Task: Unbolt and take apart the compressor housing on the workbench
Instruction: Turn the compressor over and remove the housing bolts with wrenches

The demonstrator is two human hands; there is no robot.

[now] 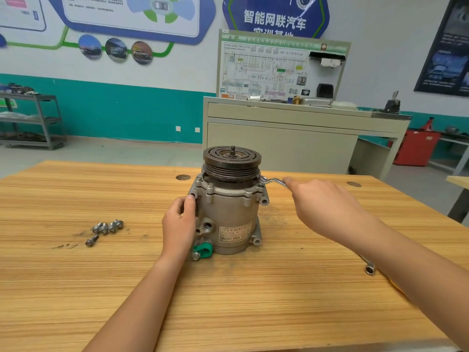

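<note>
The compressor (228,214) is standing upright mid-width on the worktop (228,306), toward its far edge, the left hand (179,226) curling round its side, the right hand (327,207) gripping a wrench (272,181) at its flange, loose bolts (106,227) lying left, a second wrench (369,268) right.

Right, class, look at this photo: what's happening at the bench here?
A person is unbolting a compressor that stands on the bench, pulley up. The left hand grips its side, while the right hand holds a wrench set on a bolt at the flange's right. Other flange bolts are in place. Five loose bolts lie to the left, a second wrench to the right.
</note>
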